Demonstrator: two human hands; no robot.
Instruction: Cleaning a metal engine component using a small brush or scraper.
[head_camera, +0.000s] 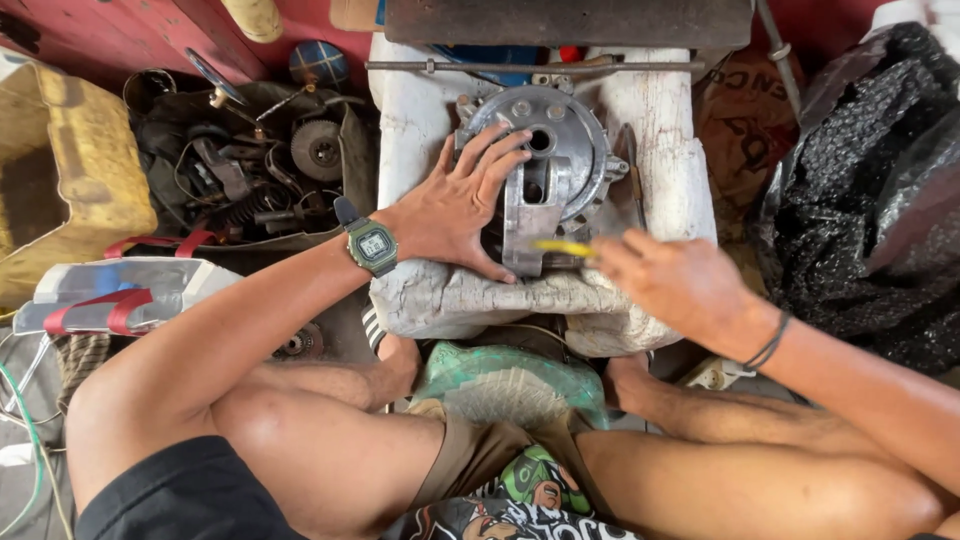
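Partly hidden under your left hand (455, 210) is the round grey cast-metal engine cover (545, 170) with its bolt holes; your palm and spread fingers (500, 150) mask its left edge, so that side cannot be made out. Your right hand (670, 280) is motion-blurred, and the thin yellow-handled tool (562, 246) it pinches shows only as a smear; its tip cannot be told apart from the metal. Your left fingers lie flat and splayed wide on the cover, pressing rather than gripping. Your right fingers are closed around the yellow tool, held just at the cover's lower bracket. The cover sits on a cracked, dirty white foam block (660, 150) serving as your tabletop, between your bare knees. A rusty metal rod (530, 67) lies across the block's far end. To the left, a dark tray of greasy gears and springs (260, 170) rests beside a worn yellow container (70, 170); a black plastic bag (870, 180) bulges at right.
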